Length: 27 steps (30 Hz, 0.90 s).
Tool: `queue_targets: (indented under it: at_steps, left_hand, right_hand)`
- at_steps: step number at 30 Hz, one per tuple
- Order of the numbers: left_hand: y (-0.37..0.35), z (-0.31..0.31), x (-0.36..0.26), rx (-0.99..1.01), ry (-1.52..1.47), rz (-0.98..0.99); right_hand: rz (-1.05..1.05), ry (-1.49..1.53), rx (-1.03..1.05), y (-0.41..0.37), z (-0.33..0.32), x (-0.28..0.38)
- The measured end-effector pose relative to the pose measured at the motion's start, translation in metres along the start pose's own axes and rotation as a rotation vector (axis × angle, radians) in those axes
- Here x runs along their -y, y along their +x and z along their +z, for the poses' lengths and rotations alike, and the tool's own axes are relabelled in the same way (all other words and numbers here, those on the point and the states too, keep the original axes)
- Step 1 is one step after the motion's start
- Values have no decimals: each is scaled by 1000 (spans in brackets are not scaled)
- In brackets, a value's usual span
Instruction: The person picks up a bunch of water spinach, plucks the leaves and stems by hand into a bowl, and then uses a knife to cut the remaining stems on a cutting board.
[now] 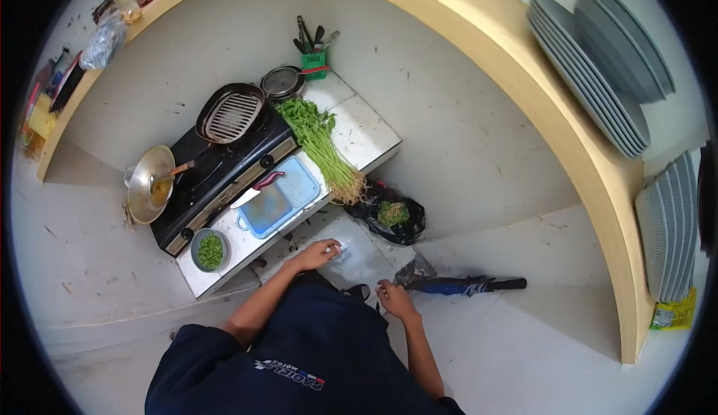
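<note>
My left hand [320,253] lies palm down on the pale tiled surface [359,259] just below the low counter, fingers slightly apart, with nothing clearly in it. My right hand [393,298] is curled at the near end of a long blue and black object with a black handle [465,286], beside a grey crumpled sheet [416,270]. Whether it grips either one is not visible. My dark blue shirt [299,362] fills the bottom of the view.
On the counter are a black two-burner stove [224,168], a pan holding a rack [230,113], a wok with a spoon [149,183], a blue cutting board [288,199] with a red-handled knife [258,187], a bowl of chopped greens [210,250] and a bunch of leafy stalks [321,145]. A black bag of green scraps [393,217] sits nearby. Grey plates [598,63] are at right.
</note>
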State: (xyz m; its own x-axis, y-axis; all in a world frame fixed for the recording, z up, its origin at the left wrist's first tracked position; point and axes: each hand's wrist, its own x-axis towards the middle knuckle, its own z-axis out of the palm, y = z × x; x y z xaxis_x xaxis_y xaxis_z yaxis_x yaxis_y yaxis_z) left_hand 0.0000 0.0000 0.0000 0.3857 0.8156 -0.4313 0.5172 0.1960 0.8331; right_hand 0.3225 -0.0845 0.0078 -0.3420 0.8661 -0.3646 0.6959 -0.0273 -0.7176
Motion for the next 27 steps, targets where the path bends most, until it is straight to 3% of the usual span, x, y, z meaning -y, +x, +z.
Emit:
queue_targets:
  at_steps: [2, 10, 13, 16, 27]
  left_hand:
    - [4, -6, 9, -34, 78, 113]
    - [0, -106, 51, -72, -162, 35]
    - [-14, -134, 55, -103, -403, -26]
    - [-19, -165, 84, -85, -402, -43]
    - [-28, -199, 135, -174, -521, -131]
  right_hand:
    - [-17, 50, -20, 2, -7, 4]
    - [95, -7, -47, 64, 37, 72]
    - [76, 12, -101, 93, 48, 94]
    - [76, 40, -139, 123, 57, 130]
    - [-1, 53, -127, 187, 54, 173]
